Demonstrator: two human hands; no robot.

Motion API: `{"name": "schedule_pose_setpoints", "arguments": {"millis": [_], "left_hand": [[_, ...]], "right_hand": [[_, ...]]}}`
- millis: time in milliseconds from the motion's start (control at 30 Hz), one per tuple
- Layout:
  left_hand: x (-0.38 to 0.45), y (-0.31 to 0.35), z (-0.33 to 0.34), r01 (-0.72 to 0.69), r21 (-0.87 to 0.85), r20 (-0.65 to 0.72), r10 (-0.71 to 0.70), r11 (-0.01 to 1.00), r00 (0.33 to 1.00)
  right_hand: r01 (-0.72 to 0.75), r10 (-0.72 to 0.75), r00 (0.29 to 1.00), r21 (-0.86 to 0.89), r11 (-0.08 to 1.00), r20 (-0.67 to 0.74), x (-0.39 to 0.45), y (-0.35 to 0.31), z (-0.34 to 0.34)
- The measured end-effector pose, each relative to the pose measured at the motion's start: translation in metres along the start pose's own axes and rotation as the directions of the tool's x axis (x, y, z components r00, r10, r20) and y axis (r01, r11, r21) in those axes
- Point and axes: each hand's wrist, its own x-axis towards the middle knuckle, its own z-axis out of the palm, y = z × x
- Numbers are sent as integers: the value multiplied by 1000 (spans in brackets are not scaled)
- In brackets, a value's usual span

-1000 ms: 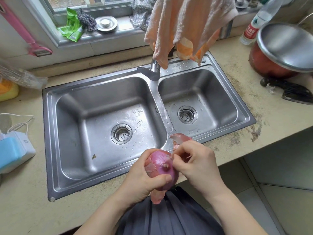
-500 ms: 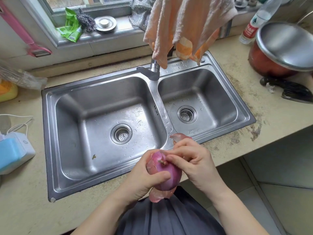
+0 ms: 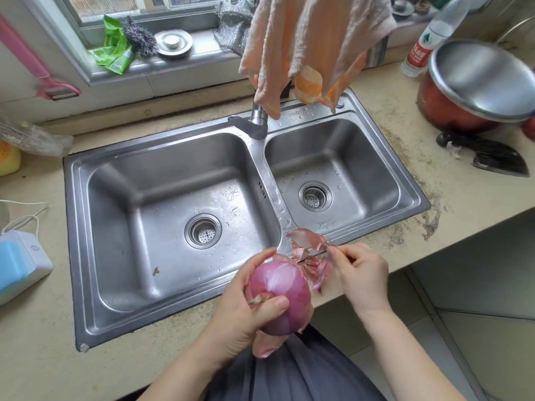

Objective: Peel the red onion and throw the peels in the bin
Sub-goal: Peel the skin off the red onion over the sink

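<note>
At the far left a white and blue plastic device [image 3: 17, 264] sat on the speckled beige countertop [image 3: 37, 337], beside the stainless steel double-basin sink [image 3: 162, 157], whose larger left basin held a round metal drain strainer [image 3: 203, 231]. In front of the sink's near edge, the left hand [image 3: 246, 311] cupped the round, glossy red onion [image 3: 279, 299], fingers wrapped behind it and the thumb pressed across its front near the stem end. Just right of the onion, the right hand [image 3: 362, 273] pinched a strip of thin, papery pink peel [image 3: 311, 256] between thumb and fingers, the strip stretched back to the onion's top. A dark cleaver [image 3: 489, 154] lay at the far right.
</note>
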Motion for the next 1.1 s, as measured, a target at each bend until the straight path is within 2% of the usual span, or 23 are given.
{"name": "schedule_pose_setpoints", "arguments": {"millis": [67,133,267,367,533,633,733,833,933,1100], "left_hand": [[1,2,-4,-13,-22,-27,12,1000,1000],[6,2,-6,-18,-15,-82,17,1000,997],[10,-9,-8,25,-39,-146,-30,999,989],[11,-16,-10,50,-36,-166,-55,998,984],[12,-17,-8,62,-43,-154,-68,997,986],[11,-16,-6,57,-32,-132,-60,998,989],[9,-15,-4,54,-19,-124,-56,998,991],[6,-14,-1,42,11,-114,-41,999,993],[5,-14,0,41,22,-103,-38,999,994],[5,-15,0,32,21,-85,-30,999,996]], "right_hand": [[-81,79,996,89,993,31,6,15,-8],[-77,64,992,119,990,111,7,19,-10],[103,-54,951,-150,983,304,5,22,-1],[112,-41,953,-221,969,300,5,21,-1],[113,-76,962,-128,985,262,-1,2,-6],[176,-196,950,99,979,244,-16,-26,-9],[169,-242,912,235,957,331,-33,-55,-6],[150,-215,901,195,969,377,-42,-68,-2],[245,-259,886,87,966,384,-40,-70,-3],[263,-278,865,95,960,418,-34,-70,-5]]}}
